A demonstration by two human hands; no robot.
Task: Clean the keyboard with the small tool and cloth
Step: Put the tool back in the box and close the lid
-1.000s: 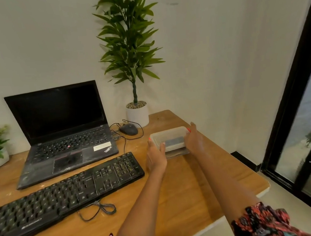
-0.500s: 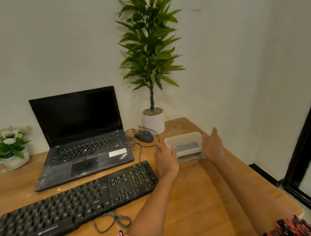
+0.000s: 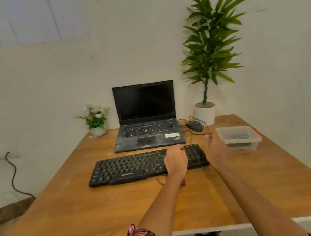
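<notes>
We see a wooden table (image 3: 83,210) with a black keyboard (image 3: 133,166) lying across its middle. The left hand (image 3: 176,159) rests on the right part of this keyboard, palm down, with the fingers curled around the far edge of it; if the fingers really grip the edge or only lie on it, we cannot tell. The right hand (image 3: 217,149) is in the air just to the right of the keyboard, with the fingers loosely spread and nothing between them.

Just beside the right hand, more to the right, stands a clear plastic box (image 3: 239,139) with a lid on it. Something dark lies inside, but it is too blurred for us to name.

Behind the keyboard, farther from us, an open black laptop (image 3: 146,119) stands with a dark screen. To the right of the laptop lies a dark mouse (image 3: 194,126) with its cable, and behind the mouse is a tall green plant (image 3: 210,47) in a white pot. On the far left of the laptop is a small pot of flowers (image 3: 95,119).
</notes>
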